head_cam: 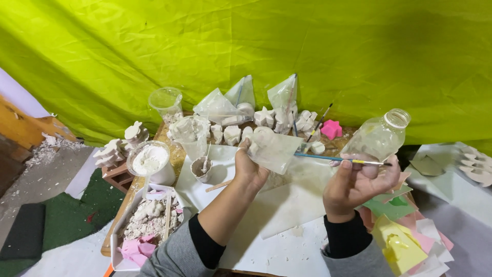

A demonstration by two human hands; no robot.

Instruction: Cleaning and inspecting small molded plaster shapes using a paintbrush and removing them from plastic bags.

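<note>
My left hand (251, 166) is raised over the table and grips a clear plastic bag (274, 149) with a white plaster piece inside it. My right hand (356, 182) holds a thin paintbrush (328, 158) with a blue and yellow handle, lying level, its tip pointing left toward the bag. The same hand also grips a clear plastic bottle (379, 136), open at the top and tilted to the right.
A small cup with a stirring stick (202, 168), a tub of white powder (151, 160), a tray of plaster scraps (148, 218), white cast figures (233, 133), a pink star mould (331, 129), plastic bags and coloured paper sheets (397, 241) crowd the table. Green cloth hangs behind.
</note>
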